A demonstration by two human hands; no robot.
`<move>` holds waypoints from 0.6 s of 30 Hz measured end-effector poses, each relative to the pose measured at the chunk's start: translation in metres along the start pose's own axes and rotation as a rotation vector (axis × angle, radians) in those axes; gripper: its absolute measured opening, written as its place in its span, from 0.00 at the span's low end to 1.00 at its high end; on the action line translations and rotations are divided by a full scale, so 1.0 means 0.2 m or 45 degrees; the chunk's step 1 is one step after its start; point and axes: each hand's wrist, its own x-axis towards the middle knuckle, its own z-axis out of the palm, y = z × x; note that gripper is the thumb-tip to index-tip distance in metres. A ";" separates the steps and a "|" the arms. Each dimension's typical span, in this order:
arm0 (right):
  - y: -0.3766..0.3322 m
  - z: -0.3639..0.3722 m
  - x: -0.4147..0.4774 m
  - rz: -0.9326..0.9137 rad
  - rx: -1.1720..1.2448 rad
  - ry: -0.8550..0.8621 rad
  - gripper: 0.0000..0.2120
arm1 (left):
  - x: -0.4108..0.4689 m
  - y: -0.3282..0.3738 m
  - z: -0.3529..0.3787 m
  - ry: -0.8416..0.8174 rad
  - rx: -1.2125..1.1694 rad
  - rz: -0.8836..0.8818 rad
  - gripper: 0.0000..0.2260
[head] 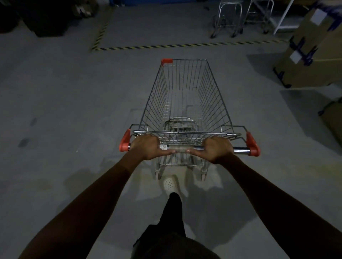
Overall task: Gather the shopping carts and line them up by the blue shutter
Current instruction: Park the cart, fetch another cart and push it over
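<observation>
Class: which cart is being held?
The near cart, red-capped: left hand and right hand grip its handle. Two other carts stand beyond the striped tape.

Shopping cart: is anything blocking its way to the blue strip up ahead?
Nothing visible does. The floor ahead of the shopping cart is bare up to the blue strip, crossed only by flat striped tape. Parked carts and cardboard boxes stand off to the right.
</observation>
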 end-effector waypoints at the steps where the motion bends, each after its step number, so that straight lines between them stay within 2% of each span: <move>1: 0.04 -0.01 0.10 -0.003 -0.002 0.003 0.46 | 0.11 -0.03 -0.02 0.004 -0.003 -0.001 0.32; 5: 0.22 -0.08 0.53 0.012 -0.009 -0.004 0.47 | 0.56 -0.13 -0.11 0.064 0.050 0.013 0.33; 10: 0.48 -0.22 1.04 0.064 0.011 -0.007 0.46 | 1.15 -0.23 -0.25 0.154 0.011 0.030 0.44; 13: 0.64 -0.30 1.33 0.103 0.068 -0.050 0.45 | 1.47 -0.26 -0.34 0.121 -0.043 0.057 0.41; 15: 0.74 -0.33 1.50 0.037 0.043 0.035 0.49 | 1.67 -0.28 -0.39 0.104 -0.071 0.062 0.43; 18: 0.89 -0.36 1.74 0.007 0.028 0.098 0.50 | 1.97 -0.31 -0.46 0.038 -0.065 0.077 0.36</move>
